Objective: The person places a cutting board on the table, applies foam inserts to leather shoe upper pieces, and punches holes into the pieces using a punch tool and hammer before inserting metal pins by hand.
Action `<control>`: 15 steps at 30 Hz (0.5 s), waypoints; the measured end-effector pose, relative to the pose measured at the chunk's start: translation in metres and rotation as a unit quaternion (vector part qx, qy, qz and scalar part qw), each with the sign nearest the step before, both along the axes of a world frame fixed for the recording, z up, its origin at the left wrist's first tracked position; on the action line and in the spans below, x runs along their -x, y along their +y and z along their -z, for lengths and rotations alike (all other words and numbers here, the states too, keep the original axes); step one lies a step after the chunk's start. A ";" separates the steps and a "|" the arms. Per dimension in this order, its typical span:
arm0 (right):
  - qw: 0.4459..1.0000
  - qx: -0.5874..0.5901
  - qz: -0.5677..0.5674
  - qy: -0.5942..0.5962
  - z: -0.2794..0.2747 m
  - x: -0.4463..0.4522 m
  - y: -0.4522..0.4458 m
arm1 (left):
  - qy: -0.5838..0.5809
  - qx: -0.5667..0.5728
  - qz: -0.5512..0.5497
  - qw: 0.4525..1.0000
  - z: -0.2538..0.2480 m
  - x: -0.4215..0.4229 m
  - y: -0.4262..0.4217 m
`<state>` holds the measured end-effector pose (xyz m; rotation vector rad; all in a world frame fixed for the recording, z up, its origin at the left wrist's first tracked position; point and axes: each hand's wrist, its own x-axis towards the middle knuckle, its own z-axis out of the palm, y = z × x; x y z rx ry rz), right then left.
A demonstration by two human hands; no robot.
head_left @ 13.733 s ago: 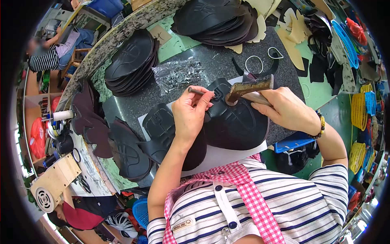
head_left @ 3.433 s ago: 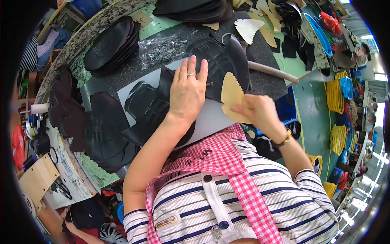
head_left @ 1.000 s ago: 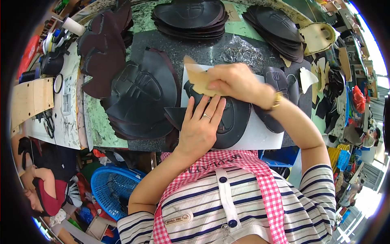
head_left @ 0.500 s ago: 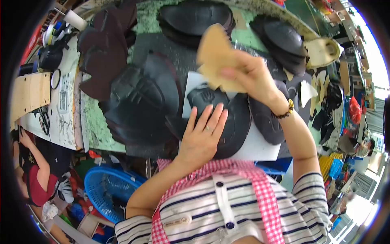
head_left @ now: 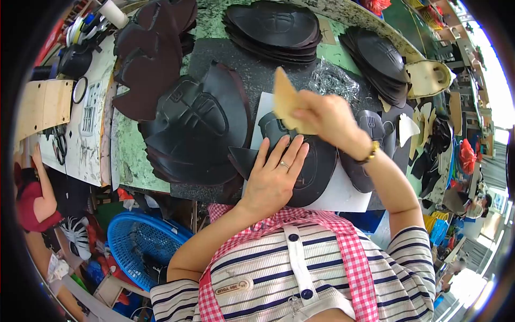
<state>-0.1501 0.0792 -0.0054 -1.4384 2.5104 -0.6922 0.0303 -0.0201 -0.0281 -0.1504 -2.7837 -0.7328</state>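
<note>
My left hand (head_left: 272,174) lies flat with fingers spread on a black leather shoe upper piece (head_left: 317,180), pressing it down. Under that piece is a white board (head_left: 351,196). My right hand (head_left: 333,121) pinches a tan card pattern piece (head_left: 285,102) between thumb and fingers, its pointed end upward, over the far part of the leather. Whether its lower edge touches the leather I cannot tell. A stack of large black leather pieces (head_left: 201,126) lies left of my left hand. A narrower black upper piece (head_left: 355,166) lies to the right, partly behind my right wrist.
More leather stacks (head_left: 273,27) stand at the back, with brown pieces (head_left: 147,80) at back left. Crumpled clear plastic (head_left: 333,80) sits beyond my right hand. A blue basket (head_left: 126,241) stands below the table edge. Another person (head_left: 40,201) is at the far left.
My right hand has lowered the tan card piece toward the leather and turned it more edge-on. My left hand stays flat on the leather. The view has shifted slightly.
</note>
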 end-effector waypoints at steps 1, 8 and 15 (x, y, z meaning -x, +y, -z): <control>0.998 -0.059 0.024 0.000 -0.006 0.010 0.003 | 0.001 0.003 0.001 1.000 0.000 -0.002 0.000; 0.998 -0.033 0.006 0.045 0.001 -0.009 -0.027 | 0.008 0.006 0.006 1.000 0.000 0.002 -0.002; 0.997 -0.040 -0.037 0.056 0.000 -0.018 -0.046 | -0.007 0.008 0.002 1.000 0.000 -0.001 0.001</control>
